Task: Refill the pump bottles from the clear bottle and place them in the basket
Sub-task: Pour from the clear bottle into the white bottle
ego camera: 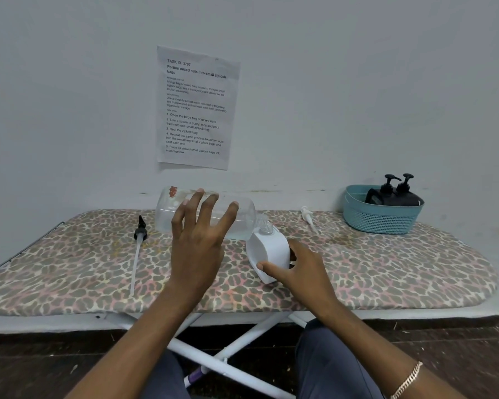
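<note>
The left hand (198, 243) is wrapped around the near side of the clear bottle (205, 213), fingers spread wide over its wall, holding it tipped on its side above the board with its neck angled down to the open mouth of the white bottle (268, 250). The clear bottle is large, see-through plastic with a torn reddish label scrap near its base and a little clear liquid pooled low toward the neck. The right hand (297, 267) clasps the white bottle from the right, thumb pressed across its front face, holding it tilted to the left on the leopard-print ironing board (386, 269). That bottle is squat, flat-sided and opaque white, with a threaded clear neck and no pump fitted. Both forearms reach forward from the bottom of the view; a chain bracelet (406, 381) sits on the right wrist. Two loose pumps lie on the board: a black pump (140, 230) with a long white tube to the left, and a white pump (307, 215) behind and to the right. At the far right, a teal basket (380, 220) holds two black pump bottles (398, 194), standing side by side.
</note>
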A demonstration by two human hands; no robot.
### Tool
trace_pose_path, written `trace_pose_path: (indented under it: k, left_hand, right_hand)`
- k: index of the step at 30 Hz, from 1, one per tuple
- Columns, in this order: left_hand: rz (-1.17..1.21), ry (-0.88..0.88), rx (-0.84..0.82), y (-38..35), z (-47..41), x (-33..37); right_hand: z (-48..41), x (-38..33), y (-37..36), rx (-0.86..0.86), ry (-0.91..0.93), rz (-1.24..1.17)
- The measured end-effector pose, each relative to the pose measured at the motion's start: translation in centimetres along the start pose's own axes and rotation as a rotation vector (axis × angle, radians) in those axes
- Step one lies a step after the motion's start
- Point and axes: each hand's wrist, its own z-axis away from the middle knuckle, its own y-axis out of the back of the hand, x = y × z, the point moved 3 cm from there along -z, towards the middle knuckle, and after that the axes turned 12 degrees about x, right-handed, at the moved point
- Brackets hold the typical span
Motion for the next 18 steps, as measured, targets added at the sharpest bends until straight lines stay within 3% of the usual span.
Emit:
trace_pose_path:
  k: [18]
  left_hand:
    - [0.013, 0.013, -0.005, -0.09, 0.01, -0.04]
  right_hand:
    - [0.11, -0.14, 0.30, -0.058, -0.029, -0.003]
